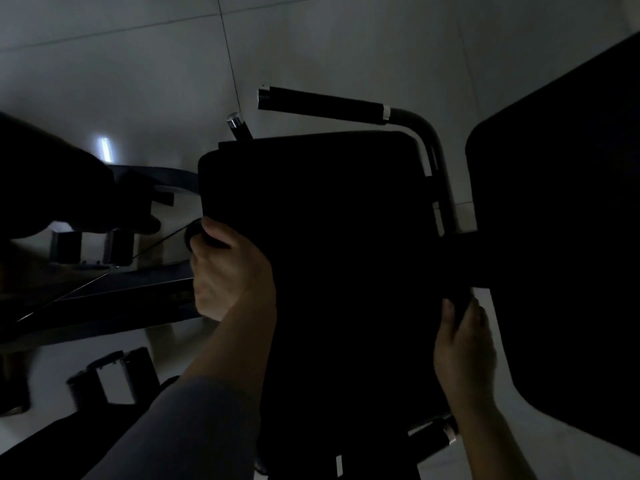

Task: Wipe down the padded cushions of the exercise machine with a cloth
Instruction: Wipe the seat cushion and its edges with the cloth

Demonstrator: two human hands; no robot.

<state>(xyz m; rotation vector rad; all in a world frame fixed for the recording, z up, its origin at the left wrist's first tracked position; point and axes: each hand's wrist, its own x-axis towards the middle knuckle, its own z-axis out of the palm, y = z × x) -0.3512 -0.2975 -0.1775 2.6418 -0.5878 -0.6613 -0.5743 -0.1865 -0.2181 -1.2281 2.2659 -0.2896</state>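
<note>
The left hand (228,268) curls over the left edge of the large black padded seat cushion (318,244), fingers closed on something dark there, perhaps the cloth; I cannot tell. The right hand (464,344) clasps the cushion's right edge. Wiping looks underway; next calls for a sweep across.

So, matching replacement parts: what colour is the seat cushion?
Black, seen from the head camera: the seat cushion.
</note>
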